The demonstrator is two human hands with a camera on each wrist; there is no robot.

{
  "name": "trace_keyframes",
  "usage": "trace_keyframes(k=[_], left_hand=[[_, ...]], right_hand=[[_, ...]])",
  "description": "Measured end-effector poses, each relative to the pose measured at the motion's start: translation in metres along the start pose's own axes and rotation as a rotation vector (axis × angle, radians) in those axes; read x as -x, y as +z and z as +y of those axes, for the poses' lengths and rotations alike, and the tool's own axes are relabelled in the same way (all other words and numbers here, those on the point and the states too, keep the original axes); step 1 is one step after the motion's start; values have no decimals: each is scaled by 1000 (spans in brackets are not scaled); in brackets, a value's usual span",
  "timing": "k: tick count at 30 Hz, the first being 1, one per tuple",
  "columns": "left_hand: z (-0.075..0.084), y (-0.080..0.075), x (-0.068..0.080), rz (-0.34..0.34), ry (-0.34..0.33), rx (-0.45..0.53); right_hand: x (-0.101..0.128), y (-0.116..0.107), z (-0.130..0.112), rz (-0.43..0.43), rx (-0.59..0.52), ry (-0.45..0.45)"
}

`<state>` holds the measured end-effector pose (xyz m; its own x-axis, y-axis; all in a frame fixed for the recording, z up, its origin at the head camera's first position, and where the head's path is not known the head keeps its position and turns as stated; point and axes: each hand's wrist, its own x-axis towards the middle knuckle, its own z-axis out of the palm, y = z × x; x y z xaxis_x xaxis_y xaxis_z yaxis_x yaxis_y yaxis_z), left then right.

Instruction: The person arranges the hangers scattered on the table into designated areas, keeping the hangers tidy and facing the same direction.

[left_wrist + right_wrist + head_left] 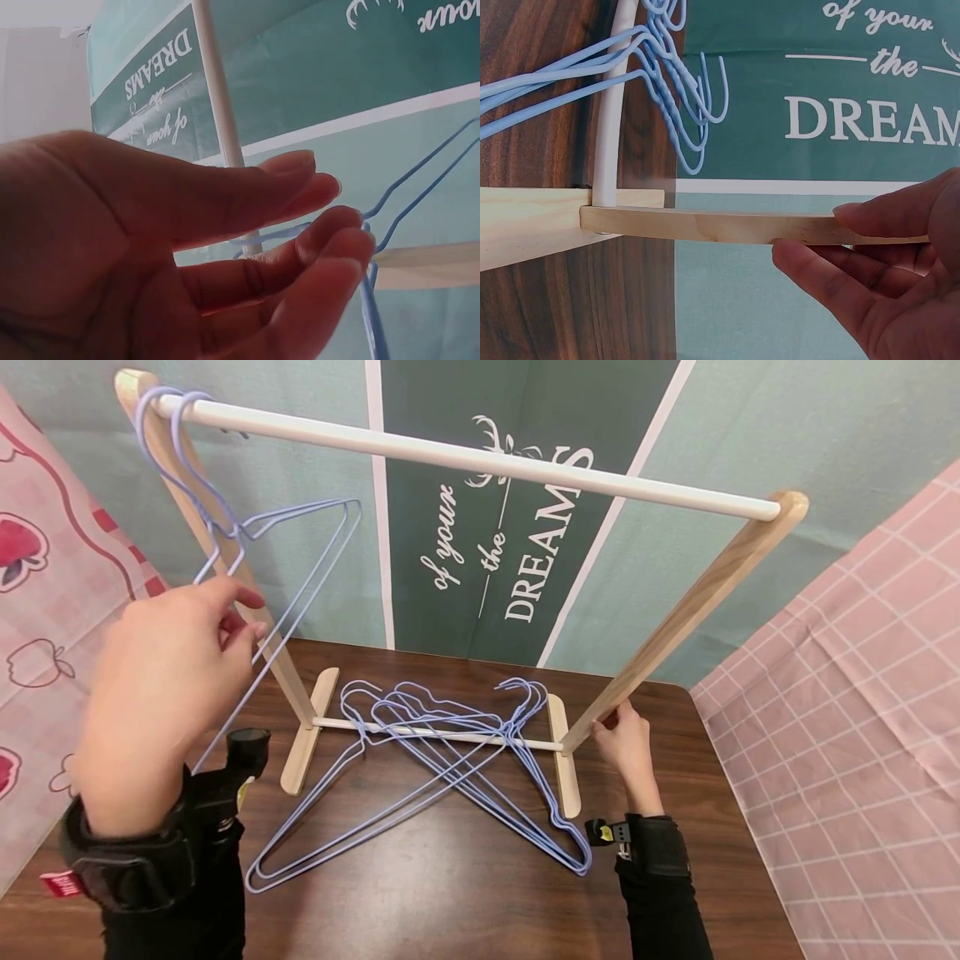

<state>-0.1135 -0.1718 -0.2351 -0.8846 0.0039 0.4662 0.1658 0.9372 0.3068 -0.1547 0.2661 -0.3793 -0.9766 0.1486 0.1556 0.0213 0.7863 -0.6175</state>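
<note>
Two blue wire hangers hang by their hooks at the left end of the white top rail of a wooden clothes rack. In front of them is my left hand, fingers loosely bent and nothing held between them. The left wrist view shows a hanger's neck just past the fingertips. Low on the rack's right upright, my right hand pinches the wood between thumb and fingers, plainly seen in the right wrist view on the upright.
Several more blue hangers lie overlapping on the dark wooden table, across the rack's lower bar. Wooden feet carry the rack. Behind it hangs a green printed cloth, with pink cloths at both sides.
</note>
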Motion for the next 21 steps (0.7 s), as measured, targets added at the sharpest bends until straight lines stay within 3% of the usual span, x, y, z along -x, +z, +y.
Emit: trace_keyframes(k=[14,21], left_hand=[[38,-4,9,-60,49,72],[44,3,12,-154,35,89]], right_hand=[[1,0,-1,7,-1,-1],[0,0,0,10,-1,1]])
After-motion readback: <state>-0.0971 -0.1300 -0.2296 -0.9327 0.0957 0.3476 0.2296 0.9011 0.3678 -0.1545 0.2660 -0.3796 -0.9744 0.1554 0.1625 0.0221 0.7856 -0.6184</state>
